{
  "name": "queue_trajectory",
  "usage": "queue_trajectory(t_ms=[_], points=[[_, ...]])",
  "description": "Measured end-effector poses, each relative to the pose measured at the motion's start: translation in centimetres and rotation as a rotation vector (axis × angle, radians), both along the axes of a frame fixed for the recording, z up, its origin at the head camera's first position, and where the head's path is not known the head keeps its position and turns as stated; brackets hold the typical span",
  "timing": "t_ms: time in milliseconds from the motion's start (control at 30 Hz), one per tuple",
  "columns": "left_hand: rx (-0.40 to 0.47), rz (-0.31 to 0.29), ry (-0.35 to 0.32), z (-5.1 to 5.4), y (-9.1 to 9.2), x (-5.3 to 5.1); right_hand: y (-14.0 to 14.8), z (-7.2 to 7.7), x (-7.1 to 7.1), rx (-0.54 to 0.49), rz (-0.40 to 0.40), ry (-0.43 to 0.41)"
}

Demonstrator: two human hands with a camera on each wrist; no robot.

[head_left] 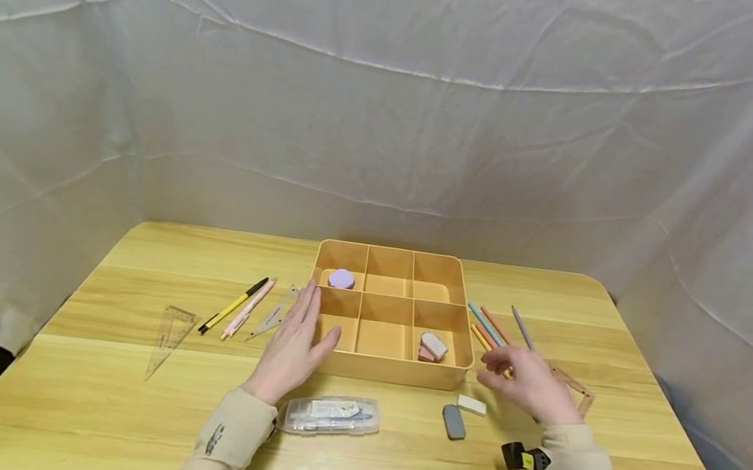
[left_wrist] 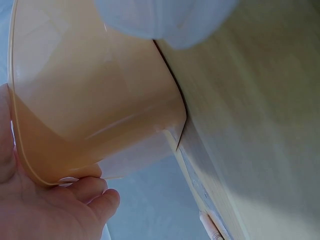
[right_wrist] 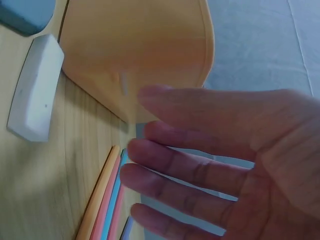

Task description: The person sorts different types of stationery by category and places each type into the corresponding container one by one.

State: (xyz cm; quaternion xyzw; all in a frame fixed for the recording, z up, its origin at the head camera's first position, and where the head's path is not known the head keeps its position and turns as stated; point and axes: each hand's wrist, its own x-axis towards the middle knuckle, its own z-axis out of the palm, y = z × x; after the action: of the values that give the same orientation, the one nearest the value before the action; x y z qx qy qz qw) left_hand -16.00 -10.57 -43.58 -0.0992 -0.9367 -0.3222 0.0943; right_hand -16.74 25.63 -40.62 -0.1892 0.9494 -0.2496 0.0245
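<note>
An orange organizer box (head_left: 394, 370) with six compartments stands mid-table. My left hand (head_left: 291, 347) holds its left side near the front corner; in the left wrist view the thumb is at the rim and the fingers (left_wrist: 87, 189) bend against the side wall. A purple round item (head_left: 341, 279) sits in the back left compartment, and a white-and-grey eraser (head_left: 434, 344) on a reddish one (head_left: 426, 354) in the front right. My right hand (head_left: 528, 382) hovers right of the box, fingers extended and holding nothing, above several coloured pencils (right_wrist: 105, 195). A white eraser (right_wrist: 36, 90) and a dark grey eraser (head_left: 454, 421) lie in front.
A clear plastic case (head_left: 331, 416) lies before the box. On the left are a clear set square (head_left: 170, 339), a yellow-and-black pen (head_left: 233, 307), a pink pen (head_left: 248, 310) and another clear ruler (head_left: 273, 317). An orange-tinted set square (head_left: 578, 388) lies right.
</note>
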Motion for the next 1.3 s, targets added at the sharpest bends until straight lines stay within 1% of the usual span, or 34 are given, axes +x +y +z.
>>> queue_trajectory(t_ms=[167, 367, 533, 700, 800, 900, 1133, 1300], points=[[-0.004, -0.003, 0.004, -0.1, -0.1, 0.0, 0.1, -0.2, 0.3, 0.029, 0.024, -0.069], [0.003, -0.009, 0.004, -0.1, -0.1, 0.0, 0.2, -0.3, 0.4, 0.005, 0.073, -0.153], [0.0, -0.007, -0.001, 0.1, -0.1, 0.0, 0.2, -0.5, 0.3, 0.012, 0.119, -0.159], [0.0, -0.007, -0.009, 0.1, 0.0, 0.0, 0.0, -0.5, 0.3, 0.034, 0.12, -0.19], [0.002, -0.008, -0.012, 0.1, 0.0, 0.1, -0.2, -0.5, 0.3, 0.036, 0.116, -0.227], [0.003, -0.008, -0.009, 0.1, 0.0, 0.1, -0.3, -0.6, 0.2, 0.032, 0.122, -0.245], [0.003, -0.011, -0.003, 0.1, -0.1, 0.1, -0.5, -1.2, 0.0, 0.057, 0.143, -0.21], [-0.002, -0.011, -0.001, 0.0, -0.1, 0.1, -0.7, -1.3, 0.0, 0.066, 0.149, -0.2]])
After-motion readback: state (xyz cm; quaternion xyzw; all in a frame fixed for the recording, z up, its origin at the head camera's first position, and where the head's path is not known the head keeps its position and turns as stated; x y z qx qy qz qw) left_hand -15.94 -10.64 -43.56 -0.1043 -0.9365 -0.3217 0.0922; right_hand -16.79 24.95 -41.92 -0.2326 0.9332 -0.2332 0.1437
